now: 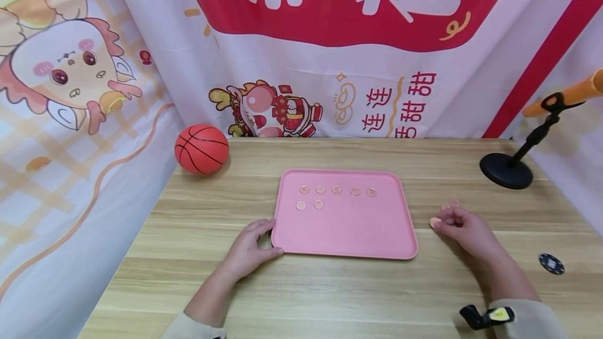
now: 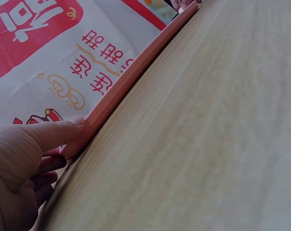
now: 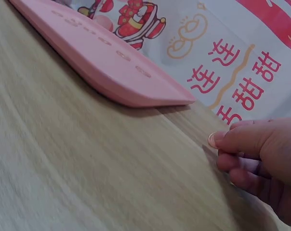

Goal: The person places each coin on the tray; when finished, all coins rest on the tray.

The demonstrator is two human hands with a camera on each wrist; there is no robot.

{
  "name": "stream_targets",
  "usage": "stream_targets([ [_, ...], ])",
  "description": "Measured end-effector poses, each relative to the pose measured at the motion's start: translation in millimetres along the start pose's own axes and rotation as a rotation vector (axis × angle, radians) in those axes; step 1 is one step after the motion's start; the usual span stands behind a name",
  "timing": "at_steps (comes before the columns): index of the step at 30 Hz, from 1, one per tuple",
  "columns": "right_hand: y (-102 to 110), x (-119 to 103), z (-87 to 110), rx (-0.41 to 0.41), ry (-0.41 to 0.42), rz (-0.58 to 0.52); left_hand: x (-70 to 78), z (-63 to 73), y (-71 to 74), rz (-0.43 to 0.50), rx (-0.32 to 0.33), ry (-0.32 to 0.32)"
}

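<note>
A pink tray (image 1: 358, 232) lies on the wooden table, with several copper-coloured coins (image 1: 336, 190) set out inside it in two rows, the front row being shorter. My left hand (image 1: 247, 252) grips the tray's near left corner, thumb along the front rim and fingers at the left side; in the left wrist view the thumb (image 2: 63, 132) presses the rim. To the right of the tray, my right hand (image 1: 471, 234) pinches a coin (image 3: 214, 139) between thumb and fingers, just above the table. Loose coins (image 1: 454, 203) lie right behind that hand, partly hidden by it.
A black patterned round chip (image 1: 551, 264) lies on the table right of my right forearm. At the back left sits a small red basketball (image 1: 201, 149). A black stand (image 1: 506, 170) bearing an orange tube is at the back right. A printed cloth (image 1: 292, 61) hangs behind the table.
</note>
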State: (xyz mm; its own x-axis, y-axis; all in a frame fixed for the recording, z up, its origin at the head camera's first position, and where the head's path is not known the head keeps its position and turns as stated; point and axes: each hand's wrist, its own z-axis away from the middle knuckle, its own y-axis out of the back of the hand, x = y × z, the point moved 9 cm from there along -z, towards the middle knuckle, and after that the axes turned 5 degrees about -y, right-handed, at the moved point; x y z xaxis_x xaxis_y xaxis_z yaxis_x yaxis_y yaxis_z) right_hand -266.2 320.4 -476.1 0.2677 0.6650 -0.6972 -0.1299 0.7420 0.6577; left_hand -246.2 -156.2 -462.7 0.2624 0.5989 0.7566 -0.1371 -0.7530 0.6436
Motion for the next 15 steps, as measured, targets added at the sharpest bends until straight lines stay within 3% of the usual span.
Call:
stream_targets([
  [5,-3,-15,-0.8,-0.027,-0.021,-0.069,0.1,0.0,0.1,-0.001,0.0,-0.003],
  [9,-8,-38,-3.4,-0.035,0.035,-0.086,0.4,0.1,0.3,0.004,0.0,0.001],
  [15,-30,-74,-12.5,-0.074,0.114,-0.213,-0.1,-0.4,0.1,0.004,-0.001,0.0],
])
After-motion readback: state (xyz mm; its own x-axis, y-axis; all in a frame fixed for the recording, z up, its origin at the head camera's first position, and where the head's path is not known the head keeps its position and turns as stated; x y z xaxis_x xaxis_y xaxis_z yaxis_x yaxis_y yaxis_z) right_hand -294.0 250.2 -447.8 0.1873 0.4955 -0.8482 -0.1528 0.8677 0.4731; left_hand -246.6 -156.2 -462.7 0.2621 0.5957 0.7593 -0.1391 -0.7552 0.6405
